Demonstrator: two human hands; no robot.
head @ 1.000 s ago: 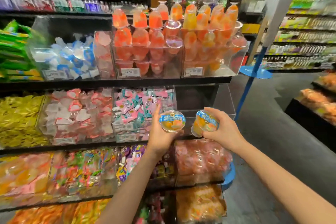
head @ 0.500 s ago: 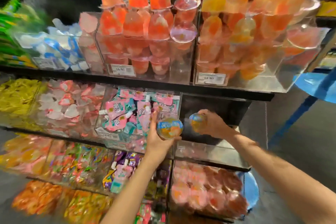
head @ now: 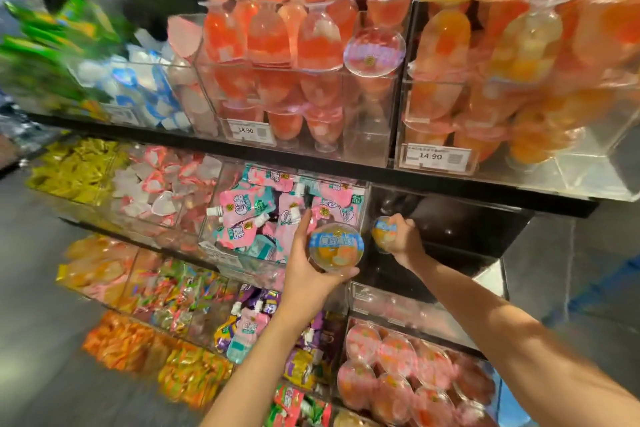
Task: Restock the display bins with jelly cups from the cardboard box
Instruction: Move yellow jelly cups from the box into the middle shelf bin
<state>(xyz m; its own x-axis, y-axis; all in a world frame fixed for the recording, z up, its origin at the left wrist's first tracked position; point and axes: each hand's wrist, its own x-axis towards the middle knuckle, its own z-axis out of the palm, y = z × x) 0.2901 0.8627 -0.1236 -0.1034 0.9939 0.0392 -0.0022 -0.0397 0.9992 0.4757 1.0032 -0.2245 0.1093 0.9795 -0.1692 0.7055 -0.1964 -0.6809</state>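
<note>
Your left hand [head: 308, 274] cradles a jelly cup [head: 335, 246] from below and behind, fingers curled round its wall, printed lid facing you. It hovers in front of the pouch bin [head: 277, 218], just left of the empty bin [head: 450, 239] on the middle shelf. Treat the cup as light for its size but sloshy: a thin plastic wall that will probably flex if squeezed, a film lid that could puncture, and a smooth surface that may slip. Hold it by the wall near the rim, never by the lid.

Your right hand [head: 401, 236] grips a second cup [head: 382, 232], already inside the empty bin's mouth; how far in is hard to judge through the clear glare.

The top shelf edge [head: 450, 180] hangs close above your right hand, so keep the knuckles low. The bin's clear front wall [head: 398, 302] is easy to miss. Stacked goblet jellies [head: 311, 42] overhead look tippy.
</note>
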